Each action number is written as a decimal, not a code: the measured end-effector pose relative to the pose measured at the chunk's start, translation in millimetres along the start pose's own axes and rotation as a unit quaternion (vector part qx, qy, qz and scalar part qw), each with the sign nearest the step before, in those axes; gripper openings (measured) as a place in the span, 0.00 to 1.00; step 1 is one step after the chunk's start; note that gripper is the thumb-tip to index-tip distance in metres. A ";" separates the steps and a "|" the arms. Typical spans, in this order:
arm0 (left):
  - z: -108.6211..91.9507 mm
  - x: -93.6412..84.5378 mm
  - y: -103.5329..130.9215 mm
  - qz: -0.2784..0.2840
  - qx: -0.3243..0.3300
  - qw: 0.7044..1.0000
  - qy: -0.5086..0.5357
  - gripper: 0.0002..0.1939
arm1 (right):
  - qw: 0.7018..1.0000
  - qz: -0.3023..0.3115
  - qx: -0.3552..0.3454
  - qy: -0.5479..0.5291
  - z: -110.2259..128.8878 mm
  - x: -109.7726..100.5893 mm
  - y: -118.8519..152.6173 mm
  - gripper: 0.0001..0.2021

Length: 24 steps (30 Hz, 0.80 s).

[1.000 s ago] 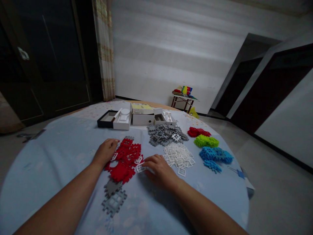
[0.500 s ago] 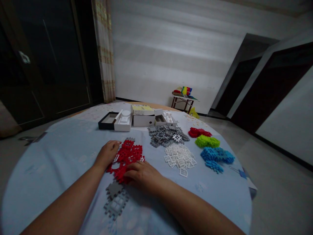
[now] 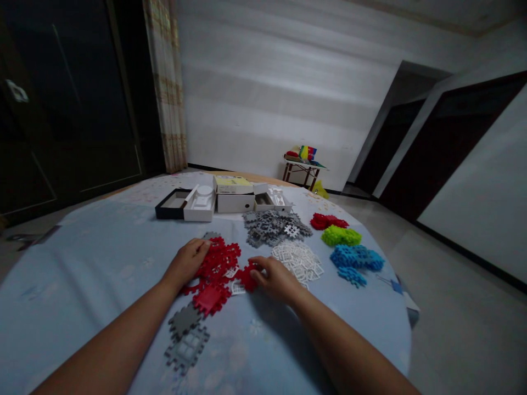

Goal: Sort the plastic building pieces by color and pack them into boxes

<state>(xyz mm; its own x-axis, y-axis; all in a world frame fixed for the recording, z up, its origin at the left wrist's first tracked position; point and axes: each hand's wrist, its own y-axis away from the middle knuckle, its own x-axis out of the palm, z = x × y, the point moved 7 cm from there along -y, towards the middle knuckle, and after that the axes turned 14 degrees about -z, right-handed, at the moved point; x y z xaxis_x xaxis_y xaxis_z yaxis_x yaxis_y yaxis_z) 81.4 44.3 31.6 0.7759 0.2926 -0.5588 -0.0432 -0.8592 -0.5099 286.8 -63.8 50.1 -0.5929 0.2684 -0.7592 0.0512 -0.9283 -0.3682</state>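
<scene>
Red interlocking pieces (image 3: 218,262) lie in a loose pile at the middle of the table. My left hand (image 3: 187,264) rests at the pile's left edge, its fingers together on red pieces; what it grips, if anything, is hidden. On the right of the pile, my right hand (image 3: 275,278) pinches a red piece (image 3: 247,277) between thumb and fingers. Beside that piece lies a white window-like piece (image 3: 237,287). Two grey pieces (image 3: 187,348) lie nearer to me, below the pile. White lattice pieces (image 3: 298,260) are heaped just beyond my right hand.
Grey pieces (image 3: 274,226) are heaped farther back. Red (image 3: 328,221), green (image 3: 341,236) and blue (image 3: 356,258) stacks stand at the right. Open boxes (image 3: 235,202) line the table's far side. A small side table (image 3: 304,162) stands by the wall.
My right hand has moved right, off the pile, with a red piece now in its fingers. The red pieces are spread differently, and a white piece shows beside them. The view has shifted slightly.
</scene>
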 end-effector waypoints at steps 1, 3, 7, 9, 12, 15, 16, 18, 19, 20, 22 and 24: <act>-1.1 1.1 0.6 0.003 -0.001 1.000 0.004 0.23 | 1.000 -0.014 -0.009 0.024 -1.1 -0.8 -0.6 0.17; -3.3 3.7 1.9 0.009 -0.004 1.000 0.013 0.23 | 0.997 -0.037 -0.025 0.059 -1.6 -2.7 -0.7 0.19; -9.2 10.5 4.3 0.014 -0.002 1.000 0.027 0.24 | 0.995 -0.036 -0.034 0.092 0.7 -2.8 3.9 0.27; -10.1 11.9 3.7 0.004 0.003 1.000 0.029 0.24 | 0.993 -0.019 -0.040 0.106 3.5 -0.1 7.0 0.32; -3.5 8.6 -0.8 -0.037 0.007 0.999 0.005 0.25 | 0.991 0.005 -0.048 0.124 6.5 5.0 9.8 0.31; 10.5 6.1 -6.3 -0.055 -0.004 0.998 -0.041 0.29 | 0.991 0.010 -0.049 0.126 6.4 6.9 9.3 0.28; 14.6 7.0 -7.5 -0.047 -0.009 0.997 -0.052 0.30 | 0.991 0.012 -0.047 0.123 5.8 6.9 8.8 0.28; 18.3 10.0 -8.1 -0.023 -0.014 0.998 -0.058 0.30 | 0.992 0.018 -0.046 0.113 4.9 5.7 8.1 0.29; 17.2 12.0 -7.4 -0.007 -0.011 0.998 -0.054 0.29 | 0.993 0.020 -0.046 0.105 4.8 4.0 7.7 0.29; 14.2 14.2 -6.2 0.012 -0.005 0.999 -0.043 0.28 | 0.994 0.021 -0.044 0.096 4.7 1.6 7.3 0.30; 5.4 18.7 -2.3 0.054 0.003 0.999 -0.001 0.28 | 0.996 0.017 -0.036 0.076 4.3 -5.4 6.3 0.31; -1.8 21.7 2.0 0.091 -0.012 0.995 0.049 0.30 | 0.998 0.010 -0.023 0.057 2.5 -13.3 5.1 0.32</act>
<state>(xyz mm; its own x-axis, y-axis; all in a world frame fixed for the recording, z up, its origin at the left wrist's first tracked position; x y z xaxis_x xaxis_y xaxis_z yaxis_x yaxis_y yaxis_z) 99.3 48.2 19.6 0.8139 0.0909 -0.5739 -0.1742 -0.9041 -0.3902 292.9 -72.8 59.7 -0.4967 0.2795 -0.8217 0.1001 -0.9220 -0.3741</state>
